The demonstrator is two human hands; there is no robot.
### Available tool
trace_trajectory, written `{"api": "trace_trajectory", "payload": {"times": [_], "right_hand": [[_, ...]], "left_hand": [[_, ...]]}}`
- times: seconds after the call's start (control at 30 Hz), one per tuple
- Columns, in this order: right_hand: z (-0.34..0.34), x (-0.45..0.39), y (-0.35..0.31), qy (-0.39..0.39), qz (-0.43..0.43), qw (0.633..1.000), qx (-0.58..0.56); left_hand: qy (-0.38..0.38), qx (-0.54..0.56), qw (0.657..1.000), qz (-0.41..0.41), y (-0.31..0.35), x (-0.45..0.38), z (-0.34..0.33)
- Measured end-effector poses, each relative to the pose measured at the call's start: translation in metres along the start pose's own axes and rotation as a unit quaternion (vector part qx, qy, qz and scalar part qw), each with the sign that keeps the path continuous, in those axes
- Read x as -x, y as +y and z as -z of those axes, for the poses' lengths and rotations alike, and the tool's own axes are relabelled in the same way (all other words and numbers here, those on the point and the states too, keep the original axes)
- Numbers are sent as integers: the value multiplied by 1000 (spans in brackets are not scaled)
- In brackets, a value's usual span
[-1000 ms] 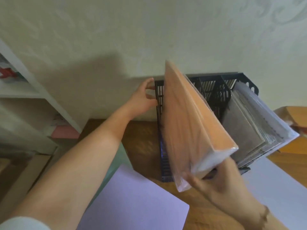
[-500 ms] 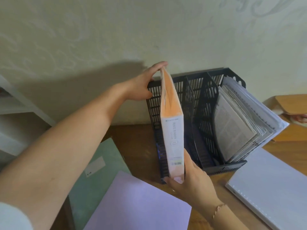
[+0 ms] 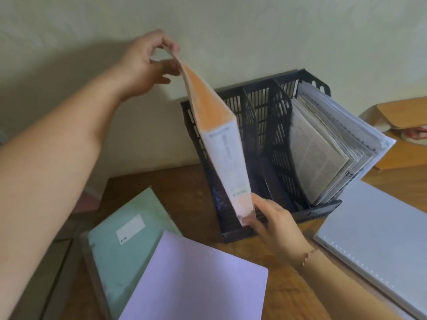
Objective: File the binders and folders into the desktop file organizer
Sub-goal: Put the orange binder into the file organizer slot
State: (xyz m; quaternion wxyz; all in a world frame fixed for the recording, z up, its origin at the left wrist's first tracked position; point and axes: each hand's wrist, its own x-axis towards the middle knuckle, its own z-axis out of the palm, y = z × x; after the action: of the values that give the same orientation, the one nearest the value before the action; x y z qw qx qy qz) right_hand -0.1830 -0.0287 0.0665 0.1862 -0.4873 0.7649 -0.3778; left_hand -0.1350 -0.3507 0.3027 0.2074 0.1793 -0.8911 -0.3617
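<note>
The orange binder (image 3: 221, 144) is going into the leftmost slot of the organizer (image 3: 265, 125), tilted, its bottom already inside. The left hand (image 3: 147, 63) pinches its top corner; the right hand (image 3: 275, 222) fingers clamp its lower spine. Next, I think, it must be pushed upright and down. Papers (image 3: 328, 146) fill the right slot. A green folder (image 3: 124, 239), a purple folder (image 3: 196, 280) and a white binder (image 3: 379, 239) wait at the counter's near edge.

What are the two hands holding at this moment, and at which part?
Both hold the orange binder: the left hand pinches its upper far corner, the right hand grips the bottom end of its spine.
</note>
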Motion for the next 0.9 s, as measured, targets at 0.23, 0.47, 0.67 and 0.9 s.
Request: {"api": "trace_trajectory", "payload": {"times": [0.23, 0.47, 0.67, 0.9], "right_hand": [[-8, -20, 18, -72, 9, 989, 126], [-22, -20, 31, -52, 8, 989, 137], [-39, -23, 33, 33, 44, 984, 171], [-36, -29, 27, 11, 5, 985, 170]], "left_hand": [[-33, -55, 998, 2, 5, 2, -3], [-36, -64, 997, -20, 6, 2, -4], [-41, -83, 995, -18, 11, -1, -1], [-35, -77, 996, -15, 12, 1, -7]]}}
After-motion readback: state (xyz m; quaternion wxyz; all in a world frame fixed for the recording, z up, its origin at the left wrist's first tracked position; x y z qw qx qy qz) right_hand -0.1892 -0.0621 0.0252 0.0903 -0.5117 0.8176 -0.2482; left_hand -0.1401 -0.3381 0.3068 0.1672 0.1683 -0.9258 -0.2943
